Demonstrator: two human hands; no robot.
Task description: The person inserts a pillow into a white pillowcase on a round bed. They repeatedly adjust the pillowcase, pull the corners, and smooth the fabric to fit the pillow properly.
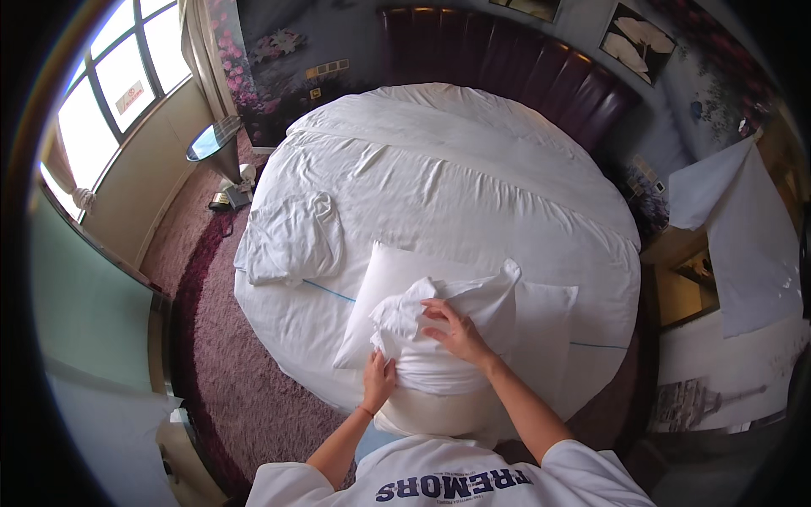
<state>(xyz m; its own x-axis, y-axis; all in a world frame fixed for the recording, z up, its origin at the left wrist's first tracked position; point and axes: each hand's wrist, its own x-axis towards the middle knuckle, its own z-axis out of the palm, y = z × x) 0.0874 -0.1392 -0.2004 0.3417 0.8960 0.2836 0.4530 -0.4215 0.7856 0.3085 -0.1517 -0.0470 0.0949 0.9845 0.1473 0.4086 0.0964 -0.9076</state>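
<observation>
A cream pillow lies nearest my body, its far part inside a bunched white pillowcase. My left hand pinches the edge of the pillowcase on its left side. Over the cloth's middle, my right hand has its fingers apart and curved; whether the fingertips touch the fabric is hard to tell. Beneath the pillowcase, a white pillow shows to the left and another white pillow to the right. All of these rest at the near side of a round bed with a wrinkled white cover.
Folded white linen lies on the bed's left side. A dark padded headboard curves behind it. On the purple carpet, a cone-shaped side table stands by the window. White cloth hangs over furniture at right.
</observation>
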